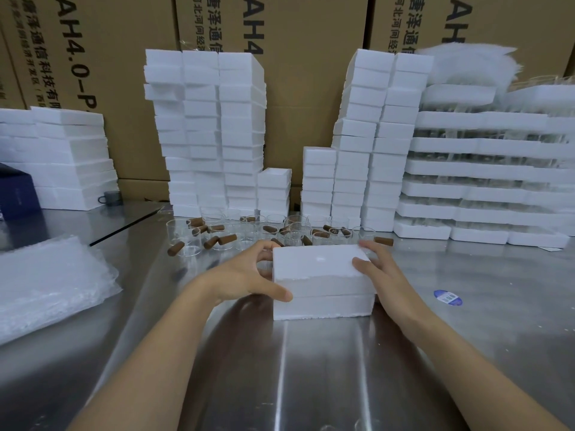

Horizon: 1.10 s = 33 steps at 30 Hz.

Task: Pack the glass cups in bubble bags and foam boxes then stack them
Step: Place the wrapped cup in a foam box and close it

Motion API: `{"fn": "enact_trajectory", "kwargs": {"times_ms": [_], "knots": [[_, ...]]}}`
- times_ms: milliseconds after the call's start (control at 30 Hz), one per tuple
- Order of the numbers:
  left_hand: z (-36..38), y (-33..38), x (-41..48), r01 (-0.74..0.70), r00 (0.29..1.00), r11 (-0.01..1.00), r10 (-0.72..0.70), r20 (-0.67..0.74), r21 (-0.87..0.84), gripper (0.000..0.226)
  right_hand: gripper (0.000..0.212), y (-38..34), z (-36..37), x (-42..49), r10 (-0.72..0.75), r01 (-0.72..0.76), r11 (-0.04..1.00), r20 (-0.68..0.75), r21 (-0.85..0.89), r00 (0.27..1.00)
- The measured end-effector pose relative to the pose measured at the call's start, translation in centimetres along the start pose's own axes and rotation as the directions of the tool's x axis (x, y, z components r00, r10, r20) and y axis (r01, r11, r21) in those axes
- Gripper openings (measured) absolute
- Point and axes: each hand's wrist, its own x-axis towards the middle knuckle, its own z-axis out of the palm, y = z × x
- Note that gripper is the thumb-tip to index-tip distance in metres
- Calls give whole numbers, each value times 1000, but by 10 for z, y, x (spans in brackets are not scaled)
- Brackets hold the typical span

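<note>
Both hands (314,275) clasp the closed foam box (322,279) on the surface (326,368); next, I'd guess, stacking toward twelve o'clock.

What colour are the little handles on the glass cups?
Brown, on the handles of the clear glass cups; the head view shows it.

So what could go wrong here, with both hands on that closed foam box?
1. Lifting the foam box toward the stacks, the left hand or right hand could clip the loose glass cups right behind it.
2. The tall foam stack already leans; adding a box might topple it.
</note>
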Motion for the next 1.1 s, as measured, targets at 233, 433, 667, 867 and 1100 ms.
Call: {"fn": "enact_trajectory", "kwargs": {"times_ms": [233,433,667,867,1100], "knots": [[1,1,-1,8,1000,998,-8,5,56,97,21,7,4,6,-16,16,1000,38,-1,999],[-1,1,-2,-1,999,1000,2,44,-28,98,19,12,2,10,-53,54,998,36,-32,998],[-7,-2,0,-24,990,998,31,138,-50,85,51,11,-5,7,-80,78,997,103,23,991],[-6,-3,1,-41,991,999,43,123,-24,87,53,17,-3,10,-102,95,992,78,83,992],[-3,-2,0,-53,993,998,49,106,32,88,49,17,0,7,-113,108,991,57,84,992]]}}
